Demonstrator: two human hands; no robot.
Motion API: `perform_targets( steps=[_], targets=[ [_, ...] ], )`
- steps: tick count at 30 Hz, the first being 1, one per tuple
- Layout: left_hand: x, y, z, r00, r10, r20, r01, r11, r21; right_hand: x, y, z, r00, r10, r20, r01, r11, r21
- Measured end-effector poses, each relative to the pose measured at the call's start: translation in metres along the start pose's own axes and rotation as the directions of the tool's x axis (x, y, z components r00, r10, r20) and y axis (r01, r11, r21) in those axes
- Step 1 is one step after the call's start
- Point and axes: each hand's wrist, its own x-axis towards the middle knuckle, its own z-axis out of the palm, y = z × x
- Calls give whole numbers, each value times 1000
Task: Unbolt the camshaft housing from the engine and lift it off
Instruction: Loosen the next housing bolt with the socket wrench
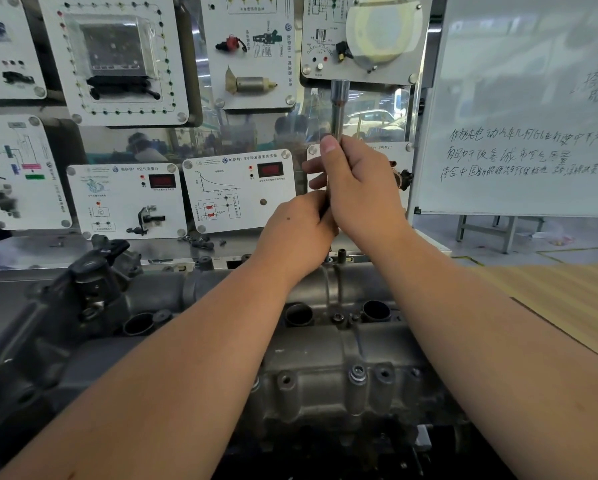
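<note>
1. The right hand (356, 188), just right of the frame's centre, has its fingers and thumb curled round the shaft of a long, polished steel socket wrench (339, 109) that stands upright with its open socket end pointing up.
2. The left hand (295, 230), just below and touching the right, wraps its fingers round the lower part of the same tool; what the tool's lower end sits on is hidden behind the hands.
3. Below both forearms, across the lower half of the frame, lies the grey cast-metal camshaft housing (311, 348), seated on the engine and not lifted.
4. On its near edge one silver hex-socket bolt (357, 373) stays in place, while the neighbouring bolt hole (285, 380) looks empty.
5. A dark bolt (337, 318) also sits between the round plug wells at mid-housing.
6. Judged from this, unbolting seems partly done; remaining bolts and the lift-off are left.
</note>
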Motion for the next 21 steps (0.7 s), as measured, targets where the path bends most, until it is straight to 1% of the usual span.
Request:
perform_targets(
  steps=[3,4,5,6,7,8,9,10,11,12,13,14,15,17,19,21],
  targets=[
    [1,-1,1,1000,5,-19,-5,1000,6,-2,0,0,1000,-7,-14,8,999,47],
    [1,-2,1,999,5,-47,-5,1000,-6,-1,0,-1,999,31,-35,-27,994,109],
    [1,-2,2,996,-2,-85,-1,1000,-27,1,-1,-2,993,110,-52,-97,974,204],
    [2,-2,2,992,-13,-129,7,999,-47,3,-1,-4,975,217,-51,-190,930,315],
    [2,-3,2,984,-29,-174,18,998,-61,5,-1,-6,946,324,-30,-288,876,387],
    [3,-3,1,975,-49,-217,34,997,-69,6,0,-8,911,412,2,-382,843,379],
    [4,-4,0,964,-73,-257,55,996,-76,7,2,-9,884,466,38,-457,843,282],
    [5,-5,-1,951,-101,-291,79,993,-87,7,4,-10,874,479,85,-486,868,106],
    [6,-7,-2,938,-133,-319,104,989,-107,7,6,-11,874,461,152,-448,887,-111],
    [6,-9,-3,924,-166,-344,126,983,-136,5,7,-12,870,437,228,-363,881,-303],
    [6,-10,-4,910,-197,-365,143,975,-170,4,7,-12,854,424,301,-269,855,-443],
    [7,-12,-4,897,-224,-382,155,967,-203,2,5,-13,823,436,363,-211,829,-518],
    [7,-13,-5,887,-246,-392,165,959,-229,2,4,-14,787,458,413,-181,812,-556],
    [9,-15,-5,877,-268,-399,188,955,-228,1,4,-16,742,468,479,-91,779,-620],
    [10,-16,-3,878,-266,-397,212,961,-175,0,5,-17,733,452,508,0,747,-665],
    [11,-17,-1,886,-248,-391,208,968,-142,0,5,-17,740,433,515,45,731,-681]
  ],
)
